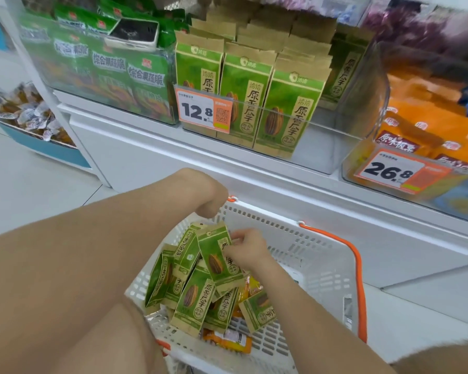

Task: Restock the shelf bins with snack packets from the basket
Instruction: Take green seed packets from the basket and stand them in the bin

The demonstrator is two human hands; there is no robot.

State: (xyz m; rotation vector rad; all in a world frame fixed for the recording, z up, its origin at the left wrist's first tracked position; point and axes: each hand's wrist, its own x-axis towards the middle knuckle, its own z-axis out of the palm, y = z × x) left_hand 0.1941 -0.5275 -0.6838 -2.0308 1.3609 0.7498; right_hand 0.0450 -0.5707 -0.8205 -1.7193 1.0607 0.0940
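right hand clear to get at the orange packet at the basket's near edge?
Probably yes. The right hand grips a green seed packet higher up; the orange packet lies exposed on the basket floor, with green packets only overlapping its top edge.

White shelf (157, 136) with three clear bins (357, 103) of snack packets (243, 93); white basket (308, 255) on pale floor (33, 179).

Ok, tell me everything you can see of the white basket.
The basket is white plastic with slotted walls and floor, and has an orange handle folded down along its right side. It sits low in front of the shelf. Inside lies a loose pile of green and tan seed packets over a few orange packets. The right hand reaches in and grips one green packet; the left hand hangs bent at the far rim, fingers hidden.
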